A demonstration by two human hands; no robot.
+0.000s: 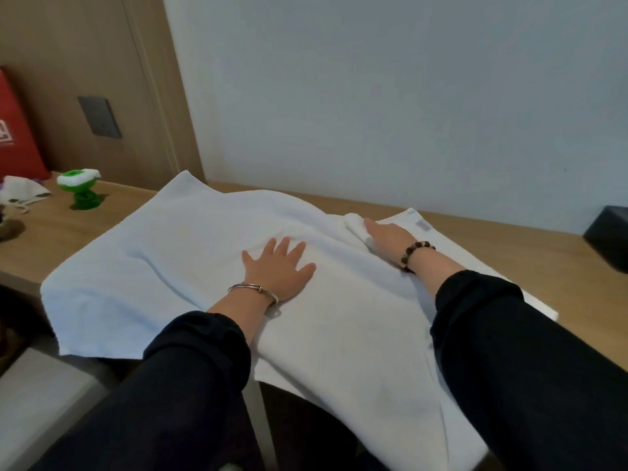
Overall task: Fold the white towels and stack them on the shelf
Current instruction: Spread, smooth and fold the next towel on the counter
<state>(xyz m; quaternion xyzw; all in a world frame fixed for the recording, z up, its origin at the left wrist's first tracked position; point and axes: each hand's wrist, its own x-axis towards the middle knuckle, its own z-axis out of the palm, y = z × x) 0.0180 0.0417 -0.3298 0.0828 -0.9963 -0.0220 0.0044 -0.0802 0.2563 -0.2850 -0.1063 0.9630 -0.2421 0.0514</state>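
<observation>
Across the middle of the bench (509,253), overhanging its near edge, lies the white towel (153,266), long axis left to right. The left grip (278,266) presses flat on its centre, fingers spread. The right grip (387,236), nearer the far edge, is curled round a bunched fold; the towel's free end lies leftward.

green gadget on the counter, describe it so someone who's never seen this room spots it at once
Find the wooden counter, its middle covered by a white towel. Left of the towel, near a red bag, stands a small plastic gadget on a stubby base. It is the only bright green thing, with a white top.
</observation>
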